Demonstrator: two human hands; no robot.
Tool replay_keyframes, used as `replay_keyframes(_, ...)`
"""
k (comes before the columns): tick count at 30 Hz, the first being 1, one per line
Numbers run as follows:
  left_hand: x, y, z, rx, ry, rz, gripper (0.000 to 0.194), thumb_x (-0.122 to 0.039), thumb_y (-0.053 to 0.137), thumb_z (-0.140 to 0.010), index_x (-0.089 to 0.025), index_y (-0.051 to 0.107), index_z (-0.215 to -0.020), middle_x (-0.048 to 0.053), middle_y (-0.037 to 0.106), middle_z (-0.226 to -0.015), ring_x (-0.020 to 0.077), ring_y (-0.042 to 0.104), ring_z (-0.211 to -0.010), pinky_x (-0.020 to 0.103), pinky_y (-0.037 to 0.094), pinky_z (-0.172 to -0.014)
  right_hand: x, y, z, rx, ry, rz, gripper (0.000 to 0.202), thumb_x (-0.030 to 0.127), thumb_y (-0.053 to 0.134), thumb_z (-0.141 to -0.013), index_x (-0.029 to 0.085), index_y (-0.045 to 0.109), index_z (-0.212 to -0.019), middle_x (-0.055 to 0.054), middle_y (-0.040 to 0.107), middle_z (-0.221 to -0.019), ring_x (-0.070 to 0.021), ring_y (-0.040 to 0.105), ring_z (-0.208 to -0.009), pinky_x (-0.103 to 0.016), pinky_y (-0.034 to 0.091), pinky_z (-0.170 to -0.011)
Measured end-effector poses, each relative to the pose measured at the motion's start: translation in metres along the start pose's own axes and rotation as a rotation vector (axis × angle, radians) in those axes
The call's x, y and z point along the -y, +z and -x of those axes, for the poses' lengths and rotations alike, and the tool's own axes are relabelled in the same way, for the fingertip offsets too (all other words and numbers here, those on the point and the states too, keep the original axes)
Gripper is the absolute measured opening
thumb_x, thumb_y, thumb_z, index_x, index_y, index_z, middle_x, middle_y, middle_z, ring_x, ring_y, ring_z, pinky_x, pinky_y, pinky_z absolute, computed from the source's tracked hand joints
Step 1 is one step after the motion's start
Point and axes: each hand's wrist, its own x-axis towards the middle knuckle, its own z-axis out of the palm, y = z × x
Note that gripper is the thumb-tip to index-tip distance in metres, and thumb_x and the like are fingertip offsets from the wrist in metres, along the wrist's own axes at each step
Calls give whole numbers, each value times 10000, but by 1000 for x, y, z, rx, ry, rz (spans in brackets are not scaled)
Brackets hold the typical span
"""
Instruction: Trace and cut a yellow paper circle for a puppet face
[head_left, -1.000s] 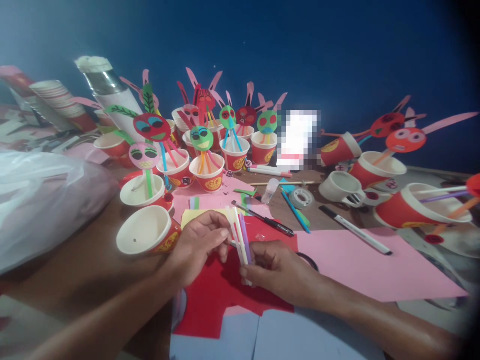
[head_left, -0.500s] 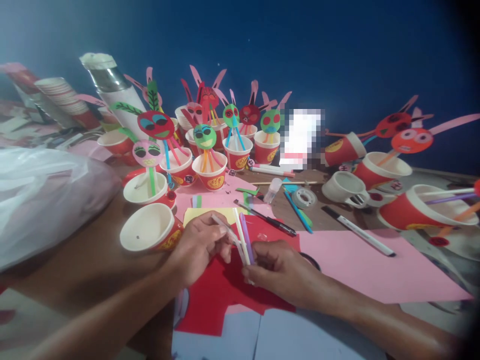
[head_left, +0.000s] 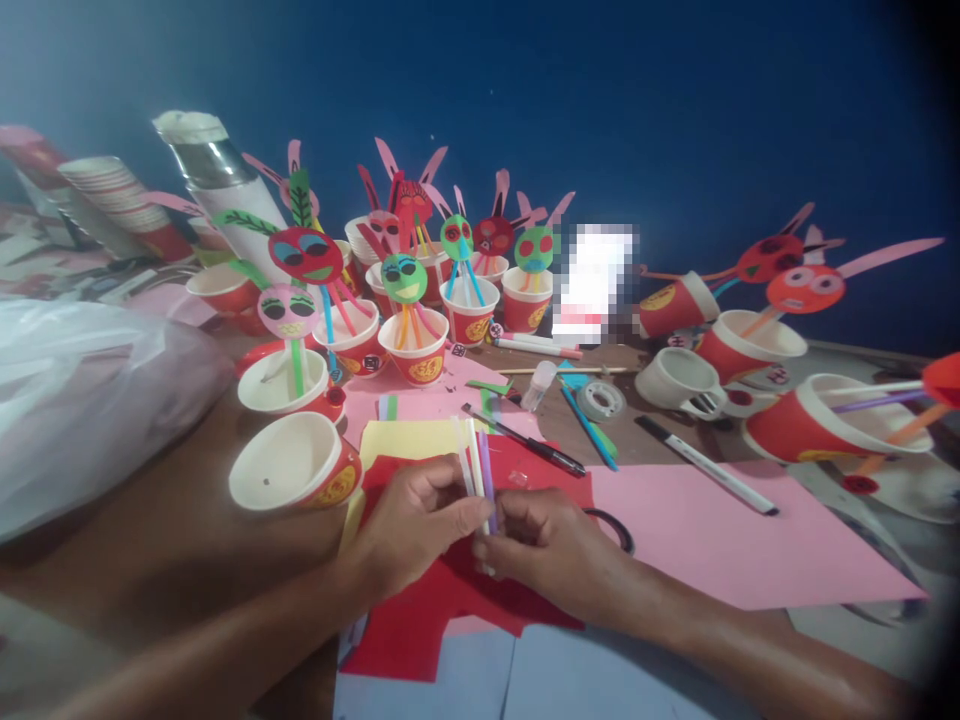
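Note:
Between my two hands stand a few thin straws, upright and close together: a purple straw [head_left: 486, 468] and white straws [head_left: 472, 455]. My left hand [head_left: 424, 515] is closed on them from the left, its thumb laid across their lower part. From the right, my right hand [head_left: 536, 535] pinches the same bunch near its lower end. Both hands are above red paper [head_left: 409, 640], which lies over other sheets. The straws' bottom ends are mostly covered by my fingers.
Paper cups with paper-faced straw figures, such as a green face [head_left: 405, 278], line the back. Nearby lie a black pen [head_left: 525, 440], a marker [head_left: 709, 465], a tape roll [head_left: 601, 401] and scissors [head_left: 619, 530]. A mug [head_left: 679, 380] stands right; a plastic bag [head_left: 97, 400] fills the left.
My left hand has brought its tilted white straw upright against the others, and its thumb now presses across the bunch. My right hand keeps its pinch. The view has shifted slightly.

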Motion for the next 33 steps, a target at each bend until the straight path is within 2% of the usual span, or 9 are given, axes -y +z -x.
replay_keyframes(3,1,1,1,-20,-13,29,142,-264,636,-744,-130,617,-703,-28,570,-547,37,413,-423,157,312,-410,1,-1,1,30,15,-19,124,255,566,-801,164,602,-726,38,554,-638,-77,440,-549,-180,320,-488)
replay_keyframes(6,0,0,0,-4,-45,121,179,-290,658,-715,-127,605,-663,-37,549,-495,43,432,-392,159,327,-395,3,-6,0,34,-47,28,285,377,503,-862,156,611,-717,13,601,-684,-93,502,-601,-194,367,-549)
replay_keyframes(9,1,-2,-1,49,-64,156,198,-310,665,-708,-123,612,-670,-33,552,-456,58,466,-363,163,348,-377,6,-13,0,-52,-107,164,377,404,415,-907,160,611,-698,17,586,-649,-97,502,-593,-206,364,-550)
replay_keyframes(12,4,-4,0,123,-119,166,195,-316,665,-709,-133,604,-682,-41,542,-417,71,479,-343,165,374,-359,10,-19,1,-192,-149,213,226,346,482,-887,187,620,-805,21,614,-719,-109,536,-656,-208,397,-600)
replay_keyframes(15,6,-4,2,190,-173,156,197,-310,663,-709,-143,575,-656,-39,544,-398,77,488,-329,154,360,-336,13,-23,0,-288,-210,112,185,322,551,-852,228,589,-1007,-6,634,-895,-134,565,-790,-236,437,-710)
replay_keyframes(18,5,-4,3,199,-196,108,221,-323,670,-696,-143,561,-626,-33,536,-386,80,488,-324,145,323,-316,14,-25,-2,-238,-197,-131,272,329,595,-821,232,546,-1071,-25,608,-954,-139,561,-855,-248,452,-731)
replay_keyframes(21,4,-3,3,208,-210,57,238,-334,679,-677,-144,555,-604,-27,538,-386,88,500,-333,148,321,-318,12,-26,-6,-111,-118,-293,219,336,624,-795,192,572,-952,-3,593,-848,-108,545,-761,-230,442,-692)
replay_keyframes(24,4,-1,3,211,-232,54,231,-327,684,-664,-151,548,-599,-32,535,-373,95,493,-315,159,327,-312,10,-27,-8,-76,-28,-292,218,364,652,-763,158,581,-768,33,543,-689,-75,475,-610,-206,393,-591)
replay_keyframes(33,3,3,5,265,-287,108,206,-307,666,-687,-160,532,-633,-41,549,-379,104,499,-295,189,393,-321,9,-20,-4,-202,-60,-253,201,344,626,-780,171,552,-710,56,462,-583,-61,362,-510,-193,303,-473)
